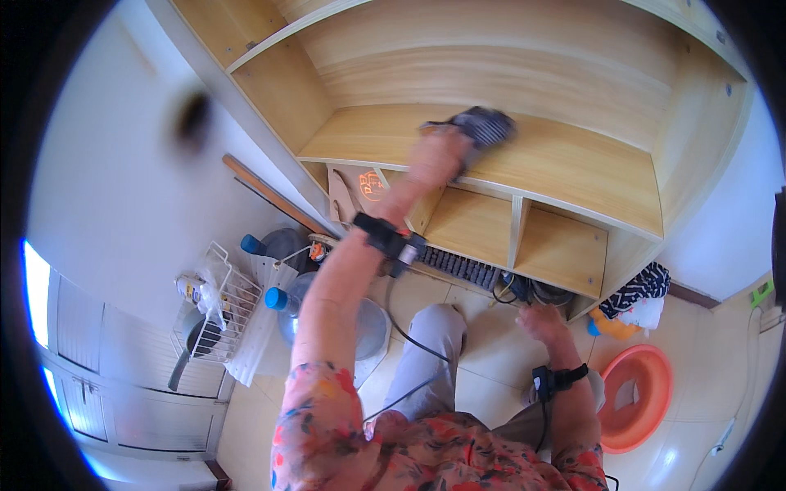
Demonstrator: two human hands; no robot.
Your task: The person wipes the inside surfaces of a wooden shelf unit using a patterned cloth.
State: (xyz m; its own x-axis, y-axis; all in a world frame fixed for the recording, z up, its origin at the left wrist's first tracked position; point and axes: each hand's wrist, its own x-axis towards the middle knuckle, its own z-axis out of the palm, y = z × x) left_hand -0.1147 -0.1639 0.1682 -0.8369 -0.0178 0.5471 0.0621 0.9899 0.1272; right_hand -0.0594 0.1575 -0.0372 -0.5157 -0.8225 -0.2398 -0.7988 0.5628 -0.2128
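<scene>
My left hand [439, 153] is stretched forward, gripping a dark striped cloth [488, 127] that is blurred. Hand and cloth are over the wide wooden shelf [577, 166] of a light wood cabinet, a little left of its middle. Beneath that shelf are smaller open compartments [470, 224] split by upright dividers. My right hand [541, 322] is lower down, its fingers curled, close to the cabinet's bottom edge and the dark items [549, 293] underneath. Whether its fingers hold anything is hidden from me. Each wrist wears a black strap with a cable.
At left stand large water bottles [301, 307] with blue caps and a white wire rack [224, 313] with a pan [202, 337]. A wooden strip [276, 193] leans on the wall. An orange basin [638, 423] sits on the floor at right, near a black-and-white patterned cloth [638, 288].
</scene>
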